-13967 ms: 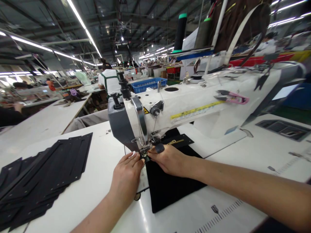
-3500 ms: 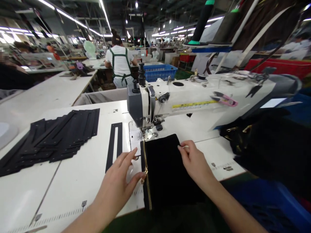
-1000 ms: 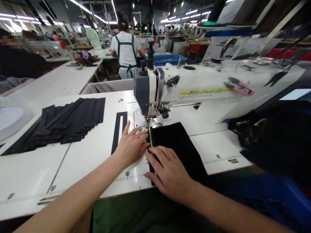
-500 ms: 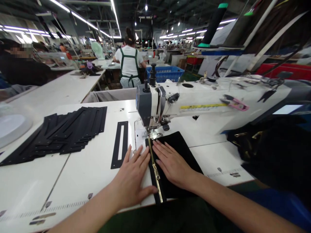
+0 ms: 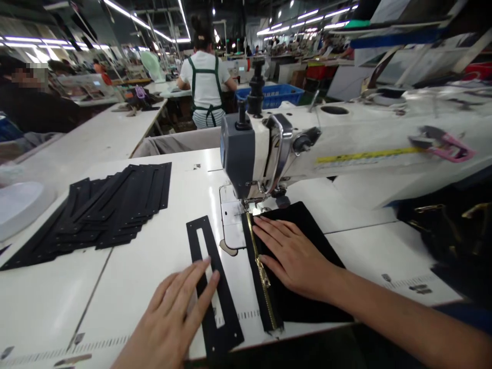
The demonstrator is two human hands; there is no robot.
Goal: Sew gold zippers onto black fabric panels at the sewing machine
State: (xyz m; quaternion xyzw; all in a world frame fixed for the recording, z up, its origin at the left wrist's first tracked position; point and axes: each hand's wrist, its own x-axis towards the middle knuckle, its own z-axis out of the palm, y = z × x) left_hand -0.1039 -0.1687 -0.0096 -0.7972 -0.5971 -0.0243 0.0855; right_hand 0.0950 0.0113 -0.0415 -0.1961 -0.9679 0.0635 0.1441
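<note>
My right hand (image 5: 294,256) lies flat, fingers outstretched, on a black fabric piece (image 5: 307,225) beside the sewing machine's foot. Along that piece's left edge runs a gold-toothed zipper (image 5: 251,241), its gold slider (image 5: 263,270) by my right thumb. The zipper's far end sits at the needle area of the sewing machine (image 5: 246,154). My left hand (image 5: 177,302) rests with fingers extended over a black slotted strip (image 5: 198,230), fingertips on or just above its slot. The strip lies tilted on the white table, apart from the fabric.
A fanned stack of black slotted strips (image 5: 115,205) lies at the left, by a white round object (image 5: 23,207). Pink-handled snips (image 5: 442,143) lie against the machine arm. Dark pieces with gold zippers (image 5: 453,220) are at the right. Ahead, a person (image 5: 207,77) works near a blue basket (image 5: 272,96).
My left hand has left the fabric's edge and moved left and nearer onto the slotted strip. That strip has shifted nearer and turned. My right hand stays on the fabric; the view has shifted.
</note>
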